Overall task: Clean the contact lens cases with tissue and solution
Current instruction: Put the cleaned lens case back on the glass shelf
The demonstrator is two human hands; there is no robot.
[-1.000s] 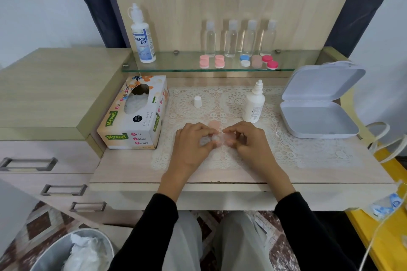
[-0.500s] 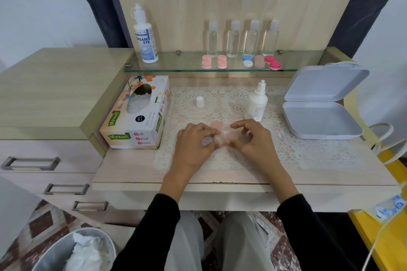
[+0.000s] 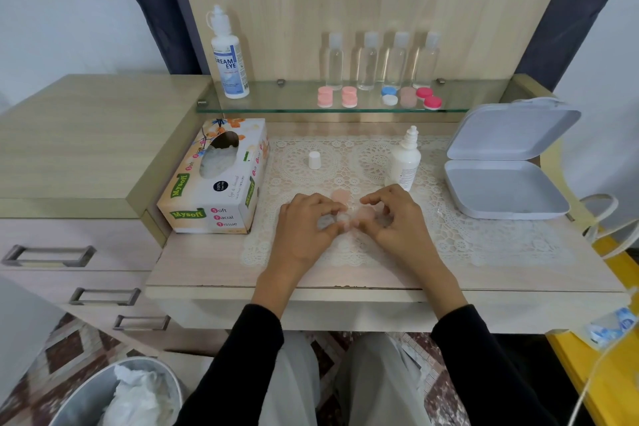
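A clear contact lens case lies on the lace mat between both hands. My left hand pinches its left end. My right hand pinches the peach cap on its right well. A second peach cap lies loose just behind the case. The small white solution bottle stands uncapped behind my right hand, its white cap apart on the mat. The tissue box sits to the left.
On the glass shelf stand a large solution bottle, several clear small bottles and several coloured lens cases. An open grey box sits at the right. A bin with used tissue is on the floor at lower left.
My right fingers have shifted on the peach cap and my right hand has lifted slightly. My left hand stays holding the case. The camera view drifted a little.
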